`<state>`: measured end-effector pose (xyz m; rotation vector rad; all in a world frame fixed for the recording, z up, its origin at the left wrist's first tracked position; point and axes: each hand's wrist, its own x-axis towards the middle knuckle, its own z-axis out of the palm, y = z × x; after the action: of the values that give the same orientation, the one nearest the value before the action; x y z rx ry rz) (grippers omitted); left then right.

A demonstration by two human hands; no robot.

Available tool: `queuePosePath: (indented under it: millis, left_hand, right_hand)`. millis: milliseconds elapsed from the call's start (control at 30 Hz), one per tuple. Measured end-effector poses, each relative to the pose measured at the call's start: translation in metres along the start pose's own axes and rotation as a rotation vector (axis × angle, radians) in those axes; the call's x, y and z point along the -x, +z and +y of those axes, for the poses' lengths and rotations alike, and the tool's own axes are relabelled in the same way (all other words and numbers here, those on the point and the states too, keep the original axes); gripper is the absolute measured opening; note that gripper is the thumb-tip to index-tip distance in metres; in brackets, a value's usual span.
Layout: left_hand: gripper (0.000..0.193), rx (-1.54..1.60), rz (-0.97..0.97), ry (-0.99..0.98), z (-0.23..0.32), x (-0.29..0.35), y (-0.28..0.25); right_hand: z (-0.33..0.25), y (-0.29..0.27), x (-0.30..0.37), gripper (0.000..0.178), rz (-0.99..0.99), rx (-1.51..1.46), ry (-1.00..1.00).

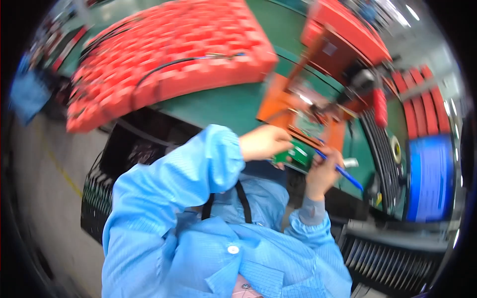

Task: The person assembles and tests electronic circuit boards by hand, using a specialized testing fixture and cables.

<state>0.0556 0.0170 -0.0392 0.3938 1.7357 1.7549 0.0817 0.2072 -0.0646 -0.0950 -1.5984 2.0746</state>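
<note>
Just in front of my body, my left hand (267,142) pinches a small green circuit board (299,153) by its left side. My right hand (325,171) is closed around a slim blue pen-like tool (349,178), whose upper end points toward the board. Whether that tip touches the board cannot be made out, since the picture is blurred there. Right behind both hands stands an orange fixture (275,102) with a toggle clamp, whose red handle (380,107) hangs down on the right.
A large red foam tray (174,49) with black cables lies on the green table (208,107) at the far left. Black slotted racks (392,260) stand at the lower right and lower left. A blue-lit screen (430,179) and a tape roll (395,148) are on the right.
</note>
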Motion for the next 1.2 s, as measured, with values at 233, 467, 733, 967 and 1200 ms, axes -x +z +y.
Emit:
queuePosePath:
  millis: [233, 467, 733, 967, 1200]
  left_hand:
    - [0.029, -0.556, 0.091, 0.803, 0.051, 0.1, -0.022]
    - [0.024, -0.59, 0.658, 0.694, 0.085, 0.296, -0.055]
    - [0.034, -0.433, 1.205, 0.836, 0.006, 0.474, -0.031]
    - [0.025, 0.202, 1.82, 0.711, -0.147, 0.537, 0.025]
    - [0.016, 0.701, 1.913, 0.711, -0.273, 0.536, 0.052]
  right_hand:
    - [-0.011, 0.019, 0.025, 0.04, -0.107, 0.225, -0.551]
    - [0.008, 0.159, 0.126, 0.067, -1.429, 0.113, -0.386]
    - [0.053, 0.291, 0.266, 0.04, -1.394, -0.099, -0.234]
    - [0.093, 0.316, 0.338, 0.045, -1.696, -0.041, -0.628]
    - [0.144, 0.29, 0.365, 0.017, -2.484, 0.424, 0.231]
